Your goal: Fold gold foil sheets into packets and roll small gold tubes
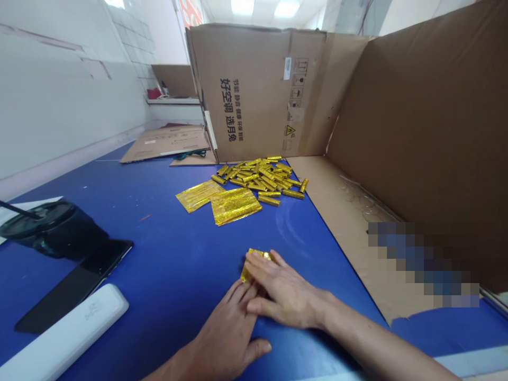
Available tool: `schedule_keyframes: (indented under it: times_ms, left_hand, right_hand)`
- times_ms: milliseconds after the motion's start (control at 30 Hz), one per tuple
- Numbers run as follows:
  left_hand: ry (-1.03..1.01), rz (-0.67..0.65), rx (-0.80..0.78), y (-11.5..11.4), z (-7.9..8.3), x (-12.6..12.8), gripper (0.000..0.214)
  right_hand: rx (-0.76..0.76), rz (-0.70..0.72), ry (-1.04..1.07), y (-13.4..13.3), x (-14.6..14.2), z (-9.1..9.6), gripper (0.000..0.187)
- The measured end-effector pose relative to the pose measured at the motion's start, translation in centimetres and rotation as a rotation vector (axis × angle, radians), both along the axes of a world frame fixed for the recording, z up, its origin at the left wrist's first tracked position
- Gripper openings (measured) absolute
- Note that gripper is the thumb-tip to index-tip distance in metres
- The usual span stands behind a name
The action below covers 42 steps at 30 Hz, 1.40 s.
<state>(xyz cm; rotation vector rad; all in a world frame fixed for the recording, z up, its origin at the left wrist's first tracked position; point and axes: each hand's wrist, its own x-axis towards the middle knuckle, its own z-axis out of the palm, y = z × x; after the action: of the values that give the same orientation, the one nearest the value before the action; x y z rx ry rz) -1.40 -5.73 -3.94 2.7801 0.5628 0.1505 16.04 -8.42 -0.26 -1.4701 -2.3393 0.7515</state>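
A small piece of gold foil paper (246, 272) lies on the blue table, mostly covered by my hands. My right hand (288, 293) rests flat across it with the fingers stretched out. Below and to the left, my left hand (232, 330) lies flat too, its fingertips at the near edge of the foil and partly under my right hand. Farther off are gold foil sheets (237, 205), lying flat in two overlapping stacks. Behind them is a loose pile of small rolled gold foil tubes (268, 177).
Cardboard walls (257, 106) stand behind and to the right. At left are a dark cup with a straw (55, 227), a black phone (75, 286) and a long white case (71, 333). Dark-handled scissors (192, 154) lie near flat cardboard (166, 140). One patch at right is pixelated.
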Motion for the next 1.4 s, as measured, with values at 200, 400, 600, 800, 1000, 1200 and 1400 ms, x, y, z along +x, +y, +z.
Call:
schedule_keyframes:
  times_ms: [200,400,600,800,1000,1200,1400]
  left_hand:
    - [0.023,-0.012,-0.034,0.2,0.2,-0.1,0.07]
    - [0.094,0.012,-0.033,0.0,0.3,-0.3,0.066]
    - [0.136,0.008,-0.023,0.2,0.1,-0.3,0.074]
    - [0.164,-0.008,-0.002,0.1,0.8,-0.1,0.074]
    - [0.119,0.009,0.065,0.1,2.0,1.3,0.067]
    - [0.076,0.012,0.068,0.5,2.2,1.5,0.054]
    - [0.042,0.032,0.017,0.7,1.8,0.9,0.063]
  right_hand:
    - [-0.002,0.033,-0.043,0.1,0.0,-1.7,0.066]
    - [0.054,0.05,-0.158,1.8,1.3,-2.6,0.063]
    - [0.1,-0.034,-0.256,3.1,1.8,-3.4,0.061]
    - [0.092,-0.074,-0.161,3.6,2.6,-3.4,0.052]
    - [0.163,-0.382,-0.045,3.7,3.7,-2.1,0.022]
    - [0.084,-0.34,-0.229,3.7,3.0,-1.9,0.006]
    - [0.066,-0.359,-0.241,4.3,3.0,-2.4,0.008]
